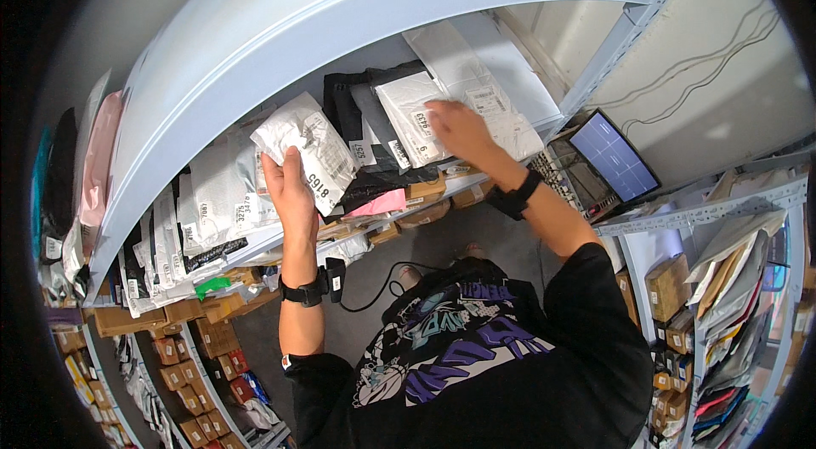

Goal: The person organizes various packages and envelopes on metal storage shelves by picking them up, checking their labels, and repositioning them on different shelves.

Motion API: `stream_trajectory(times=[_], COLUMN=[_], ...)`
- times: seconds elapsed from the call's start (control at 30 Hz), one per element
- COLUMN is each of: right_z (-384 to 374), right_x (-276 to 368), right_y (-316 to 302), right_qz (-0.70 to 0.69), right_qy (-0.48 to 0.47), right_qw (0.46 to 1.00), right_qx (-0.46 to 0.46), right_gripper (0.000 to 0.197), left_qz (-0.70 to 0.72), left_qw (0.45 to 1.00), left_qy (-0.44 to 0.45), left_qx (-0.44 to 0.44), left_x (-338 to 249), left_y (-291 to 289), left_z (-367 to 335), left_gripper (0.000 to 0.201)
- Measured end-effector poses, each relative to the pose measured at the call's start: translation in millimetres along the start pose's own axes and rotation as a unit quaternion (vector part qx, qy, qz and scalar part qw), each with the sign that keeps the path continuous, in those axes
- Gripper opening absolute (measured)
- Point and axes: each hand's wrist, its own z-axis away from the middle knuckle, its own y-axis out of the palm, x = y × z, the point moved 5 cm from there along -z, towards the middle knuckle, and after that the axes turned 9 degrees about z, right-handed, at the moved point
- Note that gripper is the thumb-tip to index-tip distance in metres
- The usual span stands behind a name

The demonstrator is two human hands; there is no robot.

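Note:
My left hand [291, 185] is closed on the lower left edge of a crumpled white mailing bag [308, 141] with a printed label, held up in front of the shelf. Over the shelf, the curled fingers of my right hand [463, 130] are closed at the right edge of a flatter white mailing bag [406, 102]; its fingertips are partly hidden. That bag leans on dark mailing bags [350, 100]. A long white mailing bag [455, 58] with a label lies to its right, partly behind my right hand.
A row of upright white mailing bags [217, 194] fills the shelf's left part. Above runs a pale metal shelf beam [340, 19]. A monitor [614, 154] stands at the right. Lower racks hold cardboard boxes [183, 377] at left and stacked bags [731, 296] at right.

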Motion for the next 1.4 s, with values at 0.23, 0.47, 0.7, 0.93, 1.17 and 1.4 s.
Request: stream_trajectory(times=[0.23,0.47,0.7,0.93,1.17,1.4], right_z=[73.6,80.3,56.7,47.8,35.9,68.8], right_x=[-73.0,-112.1,-130.8,-115.2,-127.0,-138.0], right_y=[-22.8,-32.4,-82.6,-100.2,-118.8,-81.4], right_qz=[0.243,0.302,0.212,0.371,0.37,0.456], right_qy=[0.012,0.078,0.179,0.14,0.119,0.126], right_qw=[0.945,0.943,0.959,0.917,0.921,0.88], right_qx=[0.217,0.119,0.052,0.049,0.012,0.05], right_gripper=[0.087,0.075,0.048,0.056,0.043,0.06], left_qz=[0.009,0.001,0.07,0.057,0.13,0.2], left_qw=[0.999,0.995,0.966,0.961,0.954,0.933], left_qy=[-0.031,-0.097,-0.22,-0.238,-0.255,-0.295], left_qx=[-0.013,0.023,0.116,0.126,0.086,0.054], left_x=[8.1,33.5,86.1,122.2,128.3,151.7], left_y=[4.7,56.3,129.3,161.6,163.3,165.1], left_z=[-2.0,-10.5,-24.3,-21.0,-33.8,-36.5], left_gripper=[0.033,0.046,0.027,0.029,0.032,0.027])
